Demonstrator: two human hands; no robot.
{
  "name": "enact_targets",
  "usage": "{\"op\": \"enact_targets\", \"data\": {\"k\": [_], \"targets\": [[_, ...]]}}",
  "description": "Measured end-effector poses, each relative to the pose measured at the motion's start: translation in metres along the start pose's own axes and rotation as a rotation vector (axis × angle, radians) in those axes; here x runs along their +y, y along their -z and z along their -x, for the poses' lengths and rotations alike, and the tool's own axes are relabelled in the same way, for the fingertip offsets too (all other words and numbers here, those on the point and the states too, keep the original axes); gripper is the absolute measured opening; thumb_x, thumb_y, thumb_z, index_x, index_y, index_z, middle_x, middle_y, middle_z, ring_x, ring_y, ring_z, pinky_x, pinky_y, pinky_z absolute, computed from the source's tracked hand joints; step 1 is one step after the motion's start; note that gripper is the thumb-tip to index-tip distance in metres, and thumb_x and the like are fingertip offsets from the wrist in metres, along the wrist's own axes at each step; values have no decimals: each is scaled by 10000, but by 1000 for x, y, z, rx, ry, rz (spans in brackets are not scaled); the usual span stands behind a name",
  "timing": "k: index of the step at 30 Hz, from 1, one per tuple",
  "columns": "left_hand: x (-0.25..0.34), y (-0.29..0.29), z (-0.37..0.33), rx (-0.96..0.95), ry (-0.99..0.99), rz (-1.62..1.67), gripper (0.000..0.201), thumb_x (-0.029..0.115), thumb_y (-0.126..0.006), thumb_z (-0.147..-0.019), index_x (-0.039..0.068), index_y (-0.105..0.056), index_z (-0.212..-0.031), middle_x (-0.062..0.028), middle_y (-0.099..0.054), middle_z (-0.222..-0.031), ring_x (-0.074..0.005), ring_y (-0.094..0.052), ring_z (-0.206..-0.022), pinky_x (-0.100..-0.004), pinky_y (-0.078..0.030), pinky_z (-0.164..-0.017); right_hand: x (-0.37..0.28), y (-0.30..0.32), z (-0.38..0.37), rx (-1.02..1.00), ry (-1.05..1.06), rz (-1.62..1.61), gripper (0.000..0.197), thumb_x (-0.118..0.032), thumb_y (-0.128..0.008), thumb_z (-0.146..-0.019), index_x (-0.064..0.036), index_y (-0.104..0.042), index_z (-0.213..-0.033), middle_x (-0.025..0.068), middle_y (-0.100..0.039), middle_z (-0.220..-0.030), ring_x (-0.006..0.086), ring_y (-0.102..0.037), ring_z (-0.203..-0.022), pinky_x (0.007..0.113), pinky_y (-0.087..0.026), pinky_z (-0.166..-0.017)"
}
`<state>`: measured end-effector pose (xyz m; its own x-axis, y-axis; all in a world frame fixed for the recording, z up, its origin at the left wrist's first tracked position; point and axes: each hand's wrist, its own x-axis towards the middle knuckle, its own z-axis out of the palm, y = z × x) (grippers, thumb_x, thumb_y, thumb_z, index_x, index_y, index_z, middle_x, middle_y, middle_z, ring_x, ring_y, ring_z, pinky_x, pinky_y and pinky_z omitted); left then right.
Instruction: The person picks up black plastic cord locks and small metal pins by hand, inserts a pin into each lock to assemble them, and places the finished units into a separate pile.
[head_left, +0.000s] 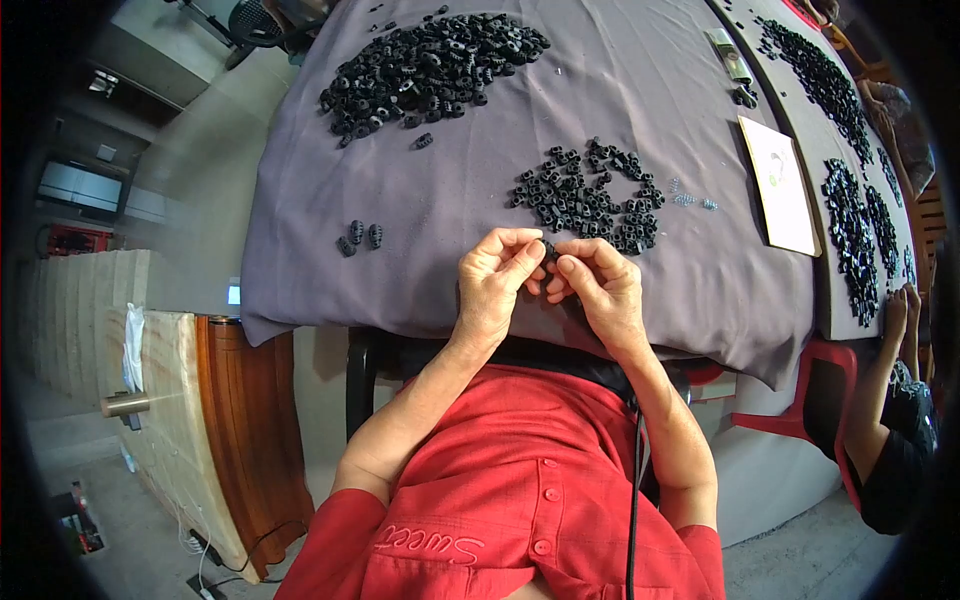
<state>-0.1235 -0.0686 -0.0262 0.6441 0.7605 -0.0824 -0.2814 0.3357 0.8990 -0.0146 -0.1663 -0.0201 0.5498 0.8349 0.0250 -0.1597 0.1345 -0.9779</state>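
My left hand (494, 287) and my right hand (608, 292) meet at the near part of the table. Thumbs and fingertips of both pinch a small black plastic part (549, 252), which looks like a ribbed cord-lock piece; the fingers cover much of it. Just beyond my hands lies a loose pile of small black hollow plastic pieces (565, 195). A few tiny clear-blue coil springs (684, 199) rest to its right. Off to the left sit three ribbed black oval pieces (357, 237). A large heap of ribbed black pieces (430, 75) spreads at the far left.
A grey cloth (420, 190) covers the table. To the right lie a pale flat board (779, 185) and a small plastic packet (729, 57). Another cloth-covered table bears more black pieces (850, 235). Beside it are a co-worker's arm (880, 380) and a red chair (800, 410).
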Motion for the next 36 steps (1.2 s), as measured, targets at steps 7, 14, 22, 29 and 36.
{"op": "enact_targets", "data": {"k": [7, 14, 22, 29, 36], "targets": [[0, 0, 0, -4, 6, -3, 136, 117, -670, -888, 31, -643, -989, -23, -643, -783, -70, -582, -645, -202, -487, -551, -1, 0, -2, 3, -22, -25, 159, -15, -565, -929, 47, -554, -1076, 82, -645, -848, 113, -633, -694, 259, -569, -629], [2, -1, 1, -20, 33, -13, 119, 84, -643, -903, 41, -642, -1014, -18, -630, -833, -83, -574, -665, -211, -483, -577, -2, 8, -3, -59, -90, 24, 146, -22, -577, -926, 23, -554, -1063, 63, -640, -812, 88, -606, -659, 234, -534, -579], [1, 1, 1, -38, 17, -71, 152, 82, -658, -890, 33, -651, -1033, -16, -633, -813, -73, -571, -648, -205, -480, -565, -6, 3, -3, -43, -85, 70, 48, 23, -560, -910, 3, -520, -928, 58, -618, -758, 82, -586, -604, 226, -502, -525], [-3, 0, 4, -24, -75, -196, 127, 96, -663, -890, 43, -667, -1005, -1, -645, -780, -51, -575, -631, -187, -475, -524, -7, -1, -2, -6, -100, 122, 58, 43, -548, -897, 0, -508, -900, 55, -608, -745, 83, -580, -599, 225, -493, -519], [-5, -1, 7, -29, -128, -252, 140, 73, -674, -878, 44, -671, -1015, 5, -639, -790, -47, -562, -630, -188, -476, -537, -1, -5, 3, 43, -4, 242, 60, 41, -555, -879, 3, -513, -861, 51, -607, -684, 79, -578, -563, 236, -482, -498]]}}
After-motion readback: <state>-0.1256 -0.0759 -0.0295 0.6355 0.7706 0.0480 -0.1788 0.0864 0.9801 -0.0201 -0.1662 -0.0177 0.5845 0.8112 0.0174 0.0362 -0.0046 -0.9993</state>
